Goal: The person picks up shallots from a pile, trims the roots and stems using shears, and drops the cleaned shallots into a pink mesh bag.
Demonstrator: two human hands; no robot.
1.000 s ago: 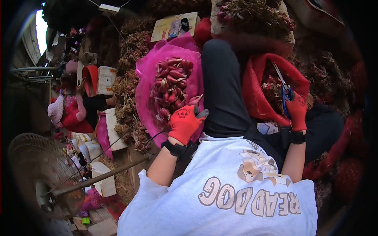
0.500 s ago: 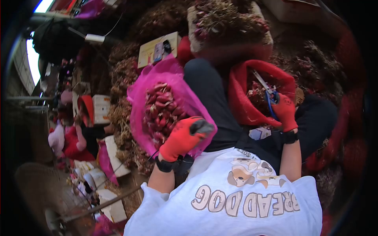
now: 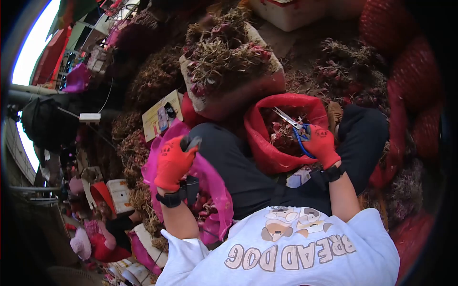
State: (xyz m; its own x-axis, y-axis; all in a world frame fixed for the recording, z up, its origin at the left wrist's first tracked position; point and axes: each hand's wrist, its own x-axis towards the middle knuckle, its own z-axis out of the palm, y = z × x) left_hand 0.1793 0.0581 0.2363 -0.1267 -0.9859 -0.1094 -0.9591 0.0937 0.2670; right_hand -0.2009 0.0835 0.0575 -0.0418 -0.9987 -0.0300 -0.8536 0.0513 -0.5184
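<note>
My right hand (image 3: 320, 145), in a red glove, grips scissors (image 3: 298, 127) by their blue handles. Their metal blades are apart and point up-left over a red mesh sack (image 3: 260, 152), which holds dry shallot trimmings (image 3: 281, 131). In a matching red glove with dark grey fingertips, my left hand (image 3: 174, 164) is raised over the pink bag (image 3: 222, 190). Its fingers are curled together, and whatever they hold, if anything, is hidden. Peeled-looking red shallots (image 3: 204, 205) lie in that bag, partly covered by my left wrist and sleeve.
Ahead of my knees stands a foam box (image 3: 229, 102) heaped with dried-stem shallots (image 3: 224, 57). More shallots (image 3: 350, 71) lie on the ground at right. A yellowish carton (image 3: 151, 121) bears small items. Another person (image 3: 102, 238) sits at far left.
My left hand has moved from over the shallots in the pink bag up and left. The scissors stay in my right hand above the red sack. The view has shifted.
</note>
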